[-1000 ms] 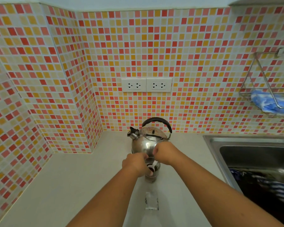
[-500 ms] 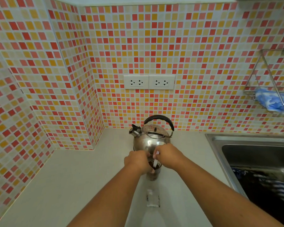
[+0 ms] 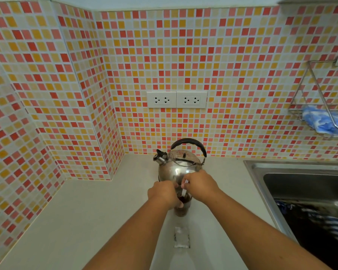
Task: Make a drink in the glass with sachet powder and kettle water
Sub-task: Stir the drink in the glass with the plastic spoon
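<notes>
A clear glass [image 3: 182,209] with dark brown drink stands on the pale counter [image 3: 98,217], right in front of a shiny steel kettle [image 3: 178,167] with a black handle. My left hand [image 3: 162,194] wraps the glass from the left. My right hand [image 3: 200,185] hovers over the rim and pinches a thin white stick or spoon handle [image 3: 184,190] that dips into the drink. A small clear sachet [image 3: 181,237] lies flat on the counter nearer to me, between my forearms.
A steel sink [image 3: 300,173] with dark and striped cloth in it fills the right side. A wire rack [image 3: 318,106] holding a blue cloth hangs on the tiled wall above it. Two white double sockets [image 3: 176,99] sit above the kettle.
My right hand has lifted the white stick from low and tilted in the glass to more upright. Both hands stay at the glass. The camera has tilted slightly.
</notes>
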